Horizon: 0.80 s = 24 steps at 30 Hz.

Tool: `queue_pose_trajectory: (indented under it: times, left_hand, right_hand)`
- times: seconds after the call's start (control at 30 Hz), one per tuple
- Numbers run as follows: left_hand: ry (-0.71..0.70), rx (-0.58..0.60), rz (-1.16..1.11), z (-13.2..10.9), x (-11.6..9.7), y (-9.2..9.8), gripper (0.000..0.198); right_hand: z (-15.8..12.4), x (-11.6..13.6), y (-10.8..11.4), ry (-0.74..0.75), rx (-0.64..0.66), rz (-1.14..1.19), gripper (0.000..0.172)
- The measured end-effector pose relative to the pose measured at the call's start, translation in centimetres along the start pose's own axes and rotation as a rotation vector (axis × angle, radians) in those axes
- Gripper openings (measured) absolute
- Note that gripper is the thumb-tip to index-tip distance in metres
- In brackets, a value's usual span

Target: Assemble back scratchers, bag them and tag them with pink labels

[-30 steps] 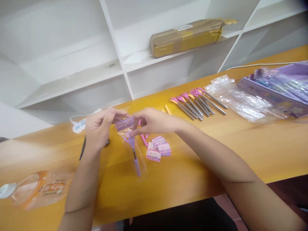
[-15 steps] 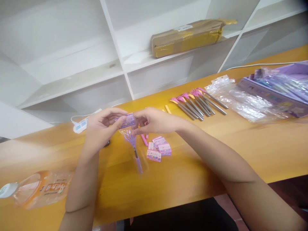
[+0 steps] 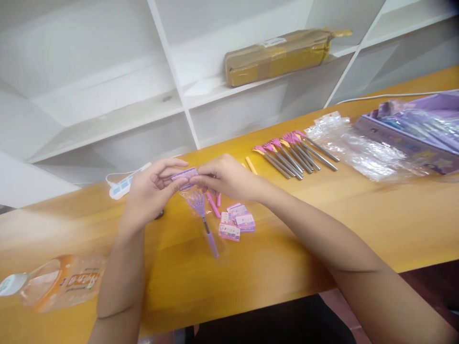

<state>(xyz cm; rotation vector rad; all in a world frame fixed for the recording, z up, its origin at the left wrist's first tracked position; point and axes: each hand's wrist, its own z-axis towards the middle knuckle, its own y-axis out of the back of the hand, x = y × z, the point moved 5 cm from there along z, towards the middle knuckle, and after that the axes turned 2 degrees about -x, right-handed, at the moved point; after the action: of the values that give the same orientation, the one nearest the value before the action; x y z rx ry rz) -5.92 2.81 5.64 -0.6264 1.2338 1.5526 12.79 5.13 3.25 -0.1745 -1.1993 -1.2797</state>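
Observation:
Between my two hands is a small purple printed card (image 3: 184,177) at the top of a clear plastic bag. My left hand (image 3: 152,188) pinches the card's left end. My right hand (image 3: 224,177) grips its right end, thumb and fingers together. Below the card hangs a purple back scratcher (image 3: 204,220) with a hand-shaped head and a purple handle, inside the clear bag. Close by on the table lie pink and purple printed cards (image 3: 236,222) in a loose pile. Pink tubes (image 3: 213,204) lie just behind the bag.
Several back scratchers (image 3: 287,155) with pink heads and metal rods lie in a row at the back. Clear bags (image 3: 373,148) and a purple box (image 3: 412,145) are on the right. An orange-labelled bottle (image 3: 60,282) lies at left, a power strip (image 3: 124,187) behind.
My right hand has closed onto the card's right end. The card has tilted, and the bagged back scratcher has swung slightly to the right.

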Motion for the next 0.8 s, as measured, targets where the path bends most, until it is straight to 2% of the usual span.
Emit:
queue_pose_trajectory:
  times: [0.07, 0.13, 0.23, 0.37, 0.43, 0.5, 0.57, 0.63, 0.73, 0.77, 0.8]
  left_hand:
    - [-0.010, -0.002, 0.021, 0.1, 0.1, 0.0, 0.034]
    - [-0.015, 0.002, 0.052, 0.1, 0.2, -0.1, 0.031]
    - [-0.027, -0.030, 0.088, 0.3, 0.4, -0.1, 0.030]
    - [-0.055, -0.103, 0.095, 0.5, 0.6, 0.2, 0.032]
    - [-0.060, -0.116, 0.104, 0.6, 0.5, 0.3, 0.034]
    - [-0.085, -0.136, 0.095, 0.7, 0.0, 0.6, 0.035]
    - [-0.136, -0.173, 0.063, 0.6, -0.7, 1.0, 0.034]
    - [-0.181, -0.208, 0.029, 0.4, -1.4, 1.2, 0.031]
    - [-0.170, -0.218, 0.032, 0.1, -1.5, 1.0, 0.026]
    - [-0.159, -0.213, 0.049, 0.1, -1.3, 0.7, 0.025]
    - [-0.148, -0.208, 0.069, 0.1, -1.0, 0.3, 0.025]
  right_hand:
    - [0.0, 0.0, 0.3, 0.007, -0.001, -0.044, 0.045]
    - [0.0, -0.3, 0.5, -0.032, 0.054, -0.054, 0.044]
    - [0.1, -1.2, -0.1, -0.132, 0.259, -0.031, 0.035]
    - [-0.1, -2.9, -2.7, -0.245, 0.593, -0.019, 0.041]
    - [-0.2, -3.6, -3.1, -0.249, 0.624, 0.017, 0.041]
    - [-0.6, -3.9, -1.8, -0.222, 0.558, 0.048, 0.039]
    - [-1.9, -4.0, 1.5, -0.247, 0.445, 0.052, 0.033]
    - [-4.0, -4.1, 6.7, -0.365, 0.242, 0.036, 0.025]
    - [-7.9, -3.2, 16.6, -0.537, -0.240, -0.079, 0.019]
    - [-9.3, -2.5, 20.0, -0.566, -0.419, -0.185, 0.018]
    - [-10.7, -1.7, 23.2, -0.581, -0.578, -0.326, 0.025]
